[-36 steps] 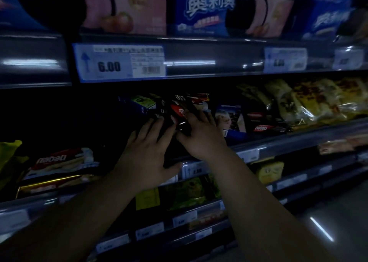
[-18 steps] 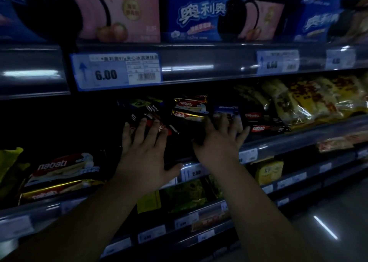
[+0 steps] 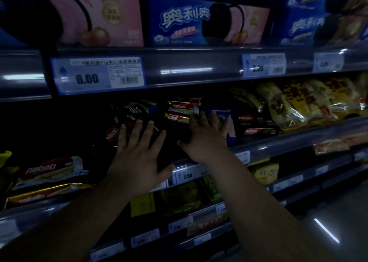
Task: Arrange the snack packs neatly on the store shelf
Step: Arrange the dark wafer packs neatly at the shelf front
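Note:
On the dim middle shelf point(image 3: 298, 142) lie several small Nabati snack packs. A dark red-labelled pack point(image 3: 113, 135) tilts at the left, and two gold packs point(image 3: 182, 111) are stacked behind. My left hand point(image 3: 139, 152) lies flat with spread fingers on the dark packs at the left. My right hand point(image 3: 205, 136) presses with straight fingers against a dark pack and a blue pack point(image 3: 232, 126). More dark Nabati packs point(image 3: 256, 127) sit just right of it.
Blue and pink Oreo boxes point(image 3: 189, 20) fill the top shelf above a 6.00 price tag point(image 3: 97, 75). Yellow bags point(image 3: 310, 104) crowd the middle shelf's right. Larger Nabati packs point(image 3: 49, 174) lie at lower left. Lower shelves and floor point(image 3: 338, 222) are at the right.
Both hands have spread apart and flattened on the packs, the right hand sliding to the right. The gold packs behind them now show.

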### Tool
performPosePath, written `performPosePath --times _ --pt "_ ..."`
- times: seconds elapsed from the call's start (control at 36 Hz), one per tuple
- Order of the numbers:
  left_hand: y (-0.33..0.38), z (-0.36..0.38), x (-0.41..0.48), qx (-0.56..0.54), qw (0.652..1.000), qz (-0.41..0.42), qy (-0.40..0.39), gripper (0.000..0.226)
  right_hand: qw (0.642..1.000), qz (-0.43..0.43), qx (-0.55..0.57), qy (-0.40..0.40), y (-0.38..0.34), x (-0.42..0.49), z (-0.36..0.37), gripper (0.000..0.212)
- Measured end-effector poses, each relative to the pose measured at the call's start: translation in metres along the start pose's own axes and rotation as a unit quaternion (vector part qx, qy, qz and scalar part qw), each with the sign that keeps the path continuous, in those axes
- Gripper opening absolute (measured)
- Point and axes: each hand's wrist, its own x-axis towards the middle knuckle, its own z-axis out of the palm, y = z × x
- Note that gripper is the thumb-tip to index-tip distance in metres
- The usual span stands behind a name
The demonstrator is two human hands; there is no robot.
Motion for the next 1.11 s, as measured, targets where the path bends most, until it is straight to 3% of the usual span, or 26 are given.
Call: performPosePath --times 0.25,0.42,0.5,0.56,0.64,0.72,0.83,0.89,0.94,1.0,1.06,1.11 --pt "0.0 0.002 0.0 0.0 1.0 -0.012 -0.008 0.091 0.995 -0.021 -0.031 -0.089 -0.008 0.035 -0.009 0.088" --pt "-0.001 0.001 0.0 -0.016 1.0 -0.015 -0.005 0.092 0.995 -0.084 0.042 -0.019 -0.034 -0.011 -0.01 0.07" --pt "-0.002 0.003 -0.001 -0.018 1.0 -0.015 0.001 0.093 0.995 -0.051 0.081 0.004 -0.038 -0.002 -0.01 0.084" --pt "-0.002 0.002 -0.002 -0.014 1.0 -0.018 0.004 0.093 0.998 -0.031 0.052 -0.03 -0.036 0.011 -0.009 0.099" --pt "-0.002 0.002 -0.002 -0.011 1.0 -0.021 0.008 0.093 0.995 -0.014 0.081 -0.06 -0.031 0.024 -0.005 0.093" --pt "-0.003 0.005 -0.004 -0.011 1.0 -0.015 0.025 0.092 0.994 -0.001 0.11 -0.011 -0.027 0.019 -0.003 0.08" --pt "-0.004 0.002 -0.006 -0.036 0.998 -0.007 0.045 0.092 0.986 -0.004 0.091 0.14 -0.025 -0.006 -0.003 0.071" --pt "-0.004 -0.002 -0.009 -0.087 0.994 0.008 0.073 0.086 0.972 -0.004 0.134 0.193 -0.027 -0.024 -0.004 0.074" --pt "-0.001 -0.012 -0.014 -0.201 0.973 0.003 0.115 0.077 0.954 -0.005 0.217 0.206 -0.034 -0.042 -0.007 0.077" --pt "0.003 -0.026 -0.022 -0.366 0.923 -0.036 0.108 0.072 0.935 -0.004 0.295 0.199 -0.044 -0.058 -0.01 0.077" --pt "0.007 -0.036 -0.031 -0.527 0.844 -0.083 0.062 0.071 0.918 -0.006 0.345 0.198 -0.054 -0.071 -0.015 0.079" --pt "0.006 -0.044 -0.039 -0.65 0.751 -0.096 0.066 0.072 0.901 -0.019 0.385 0.199 -0.065 -0.082 -0.023 0.081"
